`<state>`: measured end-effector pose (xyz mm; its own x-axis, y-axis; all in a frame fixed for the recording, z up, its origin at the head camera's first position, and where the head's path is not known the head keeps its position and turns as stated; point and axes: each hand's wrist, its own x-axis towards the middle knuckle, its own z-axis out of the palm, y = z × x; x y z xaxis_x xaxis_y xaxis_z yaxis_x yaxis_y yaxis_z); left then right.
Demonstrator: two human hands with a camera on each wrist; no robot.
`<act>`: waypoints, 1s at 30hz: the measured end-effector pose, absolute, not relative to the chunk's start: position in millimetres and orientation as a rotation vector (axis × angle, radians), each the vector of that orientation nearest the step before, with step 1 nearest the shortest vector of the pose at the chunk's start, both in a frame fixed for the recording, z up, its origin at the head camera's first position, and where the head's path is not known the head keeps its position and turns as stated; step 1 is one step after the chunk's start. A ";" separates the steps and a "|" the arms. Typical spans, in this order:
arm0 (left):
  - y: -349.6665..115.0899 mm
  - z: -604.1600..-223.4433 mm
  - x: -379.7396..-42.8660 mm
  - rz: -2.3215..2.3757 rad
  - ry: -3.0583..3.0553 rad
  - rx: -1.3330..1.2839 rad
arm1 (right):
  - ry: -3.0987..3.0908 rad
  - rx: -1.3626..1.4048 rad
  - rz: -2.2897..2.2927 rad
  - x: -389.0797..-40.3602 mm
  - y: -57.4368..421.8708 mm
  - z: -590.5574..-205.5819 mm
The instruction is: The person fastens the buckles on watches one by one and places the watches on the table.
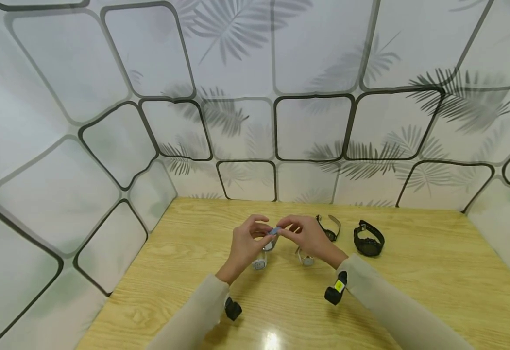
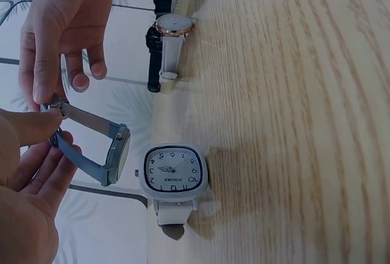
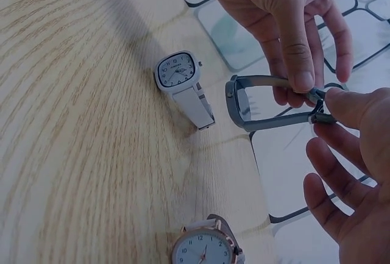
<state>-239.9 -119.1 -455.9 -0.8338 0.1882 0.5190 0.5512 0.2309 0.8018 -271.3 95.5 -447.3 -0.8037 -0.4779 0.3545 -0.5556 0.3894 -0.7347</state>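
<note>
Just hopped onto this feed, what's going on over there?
A person is holding a blue-grey watch above the table, left hand and right hand both pinching its strap near the buckle end. Whether it's fastened, I can't tell. A white square watch, a rose-gold-rimmed watch, a chunky black watch and a slimmer dark watch rest on the table, untouched.

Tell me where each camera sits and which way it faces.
Head: on the head, facing forward and down at the table; left hand, right hand, sleeves show.
Left wrist: on that wrist, facing the blue-grey watch; both hands show.
Right wrist: on that wrist, facing the same watch from across; both hands show.
The wrist views also share the white square watch.
</note>
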 end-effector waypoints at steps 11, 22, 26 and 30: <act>-119.9 -459.4 -240.5 -1.601 -2.196 -0.712 | -2.583 0.921 1.375 -267.9 90.5 -447.5; -119.9 -454.8 -237.2 -1.659 -2.183 -0.686 | -2.548 0.914 1.428 -265.6 94.6 -451.3; -120.4 -455.4 -237.9 -1.626 -2.204 -0.694 | -2.544 0.930 1.382 -266.0 94.1 -450.5; -121.1 -457.6 -238.7 -1.605 -2.223 -0.706 | -2.545 0.947 1.319 -266.1 92.9 -451.0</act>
<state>-238.7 -121.1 -457.6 -0.8310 0.2089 0.5155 0.5551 0.2516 0.7928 -266.1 92.9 -451.0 -0.7965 -0.4734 0.3762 -0.5804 0.4239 -0.6953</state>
